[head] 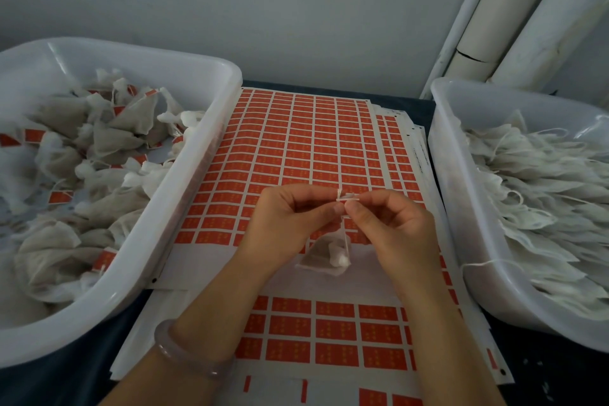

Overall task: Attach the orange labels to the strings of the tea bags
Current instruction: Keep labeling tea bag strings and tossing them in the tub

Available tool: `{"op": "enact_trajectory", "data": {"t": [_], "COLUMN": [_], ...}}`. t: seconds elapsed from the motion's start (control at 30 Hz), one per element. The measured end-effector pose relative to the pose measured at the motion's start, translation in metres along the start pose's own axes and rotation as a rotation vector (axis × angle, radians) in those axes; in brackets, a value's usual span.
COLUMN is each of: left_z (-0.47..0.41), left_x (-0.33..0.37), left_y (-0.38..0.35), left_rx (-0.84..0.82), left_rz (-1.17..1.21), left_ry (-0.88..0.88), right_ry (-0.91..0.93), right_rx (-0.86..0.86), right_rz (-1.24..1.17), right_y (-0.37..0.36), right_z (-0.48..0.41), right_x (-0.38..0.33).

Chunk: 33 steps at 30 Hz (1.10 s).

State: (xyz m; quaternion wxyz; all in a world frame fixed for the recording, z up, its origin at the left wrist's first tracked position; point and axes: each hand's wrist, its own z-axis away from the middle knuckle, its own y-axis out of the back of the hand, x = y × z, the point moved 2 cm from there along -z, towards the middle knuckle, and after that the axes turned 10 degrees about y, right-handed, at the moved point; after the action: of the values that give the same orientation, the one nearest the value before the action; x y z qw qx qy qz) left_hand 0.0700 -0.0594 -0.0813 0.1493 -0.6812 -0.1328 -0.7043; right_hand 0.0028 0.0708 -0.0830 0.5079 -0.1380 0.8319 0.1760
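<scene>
Bracelet (pixel 184 353) on left wrist nearest. Left hand (pixel 290 217) and right hand (pixel 395 224) both pinch a small label (pixel 346 197) atop the string (pixel 346 241); tea bag (pixel 324 255) dangles beneath, over the label sheet (pixel 296 142). Step, apparently: folding label shut. Next probably needs firm, aligned pressing.

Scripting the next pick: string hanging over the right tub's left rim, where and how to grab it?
Pinch the string where it drapes over the right tub's rim, coming from the label sheet side. There it hangs clear of the piled bags, so a hand likely closes across the thin cord without snagging others.
</scene>
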Motion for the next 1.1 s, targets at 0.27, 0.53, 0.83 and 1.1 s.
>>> {"op": "enact_trajectory", "data": {"t": [0.27,0.53,0.83,1.1], "left_z": [0.0001,0.0003,0.0009,0.0003], "left_x": [-0.0001,0.0003,0.0021,0.0008], "left_y": [-0.0004,0.0002,-0.0003,0.0001], "left_rx": [0.016,0.045,0.048,0.043], "left_rz": [0.028,0.030,0.002,-0.039], "left_ry": [0.006,0.001,-0.028,-0.034], "right_ry": [0.000,0.038,0.126,0.086], "right_rx": [0.033,0.019,0.027,0.017], "right_rz": [-0.016,-0.014,0.084,0.066], "right_y": [0.0011,0.0013,0.0005,0.0003], "right_z": [-0.0004,-0.0001,0.0001,-0.0003], "right_x": [-0.0015,-0.0002,-0.0015,-0.0009]}}
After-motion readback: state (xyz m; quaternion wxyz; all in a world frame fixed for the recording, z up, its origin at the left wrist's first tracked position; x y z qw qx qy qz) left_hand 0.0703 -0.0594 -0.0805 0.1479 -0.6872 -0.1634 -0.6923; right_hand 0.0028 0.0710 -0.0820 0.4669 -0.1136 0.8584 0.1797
